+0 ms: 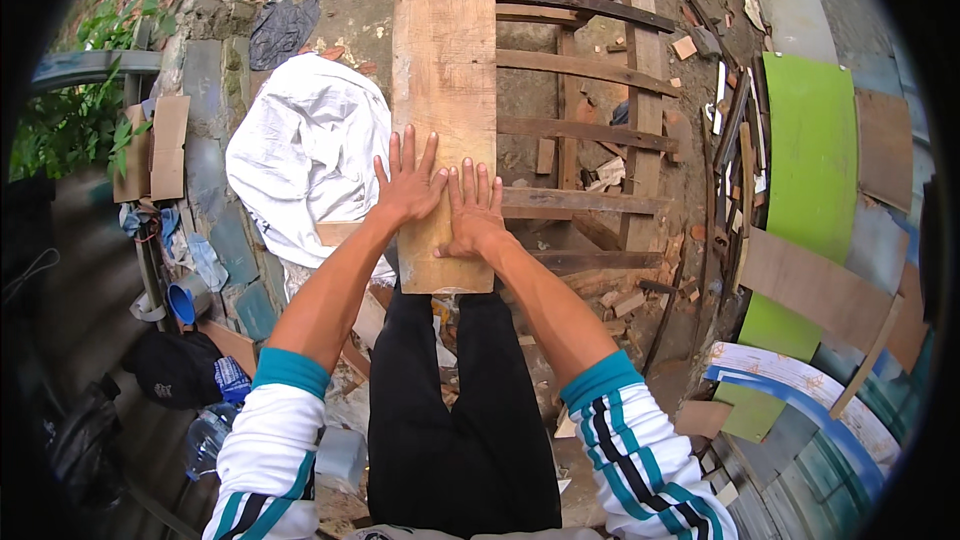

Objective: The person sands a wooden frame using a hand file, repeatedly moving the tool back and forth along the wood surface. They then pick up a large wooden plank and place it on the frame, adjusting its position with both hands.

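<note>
A long, wide wooden plank [444, 50] runs away from me, its near end just in front of my legs. Flat on top of it, near that end, lies my left hand [408, 182] with fingers spread and pointing away. Beside it my right hand [472, 215] also presses flat on the plank, fingers stretched out, thumb toward the left. The two hands nearly touch, and neither holds anything. Whatever supports the plank is mostly hidden beneath it. Against its left side sits a bundle of white cloth [310, 140].
Right of the plank lies a slatted wooden frame [590, 130], with wood scraps scattered around it. Green and brown panels [812, 150] line the right side. At left are a low wall [205, 90], a blue cup [188, 300], a black cap [175, 368] and a plastic bottle [208, 435].
</note>
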`<state>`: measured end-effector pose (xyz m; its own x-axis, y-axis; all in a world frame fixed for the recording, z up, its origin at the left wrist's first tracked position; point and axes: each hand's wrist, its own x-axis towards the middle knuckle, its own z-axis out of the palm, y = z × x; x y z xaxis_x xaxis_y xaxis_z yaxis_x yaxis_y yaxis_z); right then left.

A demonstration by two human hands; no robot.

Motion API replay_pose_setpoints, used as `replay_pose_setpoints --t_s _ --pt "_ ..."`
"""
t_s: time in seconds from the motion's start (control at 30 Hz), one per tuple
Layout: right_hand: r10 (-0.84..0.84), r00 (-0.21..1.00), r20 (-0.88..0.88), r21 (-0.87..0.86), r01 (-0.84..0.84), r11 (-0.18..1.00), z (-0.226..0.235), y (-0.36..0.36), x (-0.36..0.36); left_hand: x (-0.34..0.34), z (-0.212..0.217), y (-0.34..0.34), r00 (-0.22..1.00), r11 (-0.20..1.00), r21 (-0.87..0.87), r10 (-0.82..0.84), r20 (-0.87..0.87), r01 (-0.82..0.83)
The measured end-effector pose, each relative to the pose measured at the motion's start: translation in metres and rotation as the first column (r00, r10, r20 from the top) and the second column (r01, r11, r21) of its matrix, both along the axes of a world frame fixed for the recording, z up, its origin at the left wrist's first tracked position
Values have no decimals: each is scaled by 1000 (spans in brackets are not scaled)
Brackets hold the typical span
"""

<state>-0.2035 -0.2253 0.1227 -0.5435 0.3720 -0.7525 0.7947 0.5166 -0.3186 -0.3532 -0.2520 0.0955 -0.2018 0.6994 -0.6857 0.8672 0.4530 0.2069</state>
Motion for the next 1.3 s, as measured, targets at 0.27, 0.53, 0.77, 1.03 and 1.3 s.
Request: replay_pose_setpoints --t_s 0.27,0.53,0.77,1.03,1.3 --pt "-22 998 -54 9 22 1000 -3 7 4 0 1 15 999 996 -82 -25 -29 22" --pt "-63 967 -247 156 104 982 -13 -8 18 0 -6 17 988 995 -80 -72 -137 62" --pt "-191 884 -426 357 358 863 -34 -77 50 5 -22 5 970 989 103 -75 -232 101" --pt "-314 886 -340 348 429 833 -14 -159 71 23 -20 1 969 971 232 0 -247 59" --pt "-324 898 -299 316 413 854 -4 -150 72 34 4 25 945 920 321 -127 -301 226"
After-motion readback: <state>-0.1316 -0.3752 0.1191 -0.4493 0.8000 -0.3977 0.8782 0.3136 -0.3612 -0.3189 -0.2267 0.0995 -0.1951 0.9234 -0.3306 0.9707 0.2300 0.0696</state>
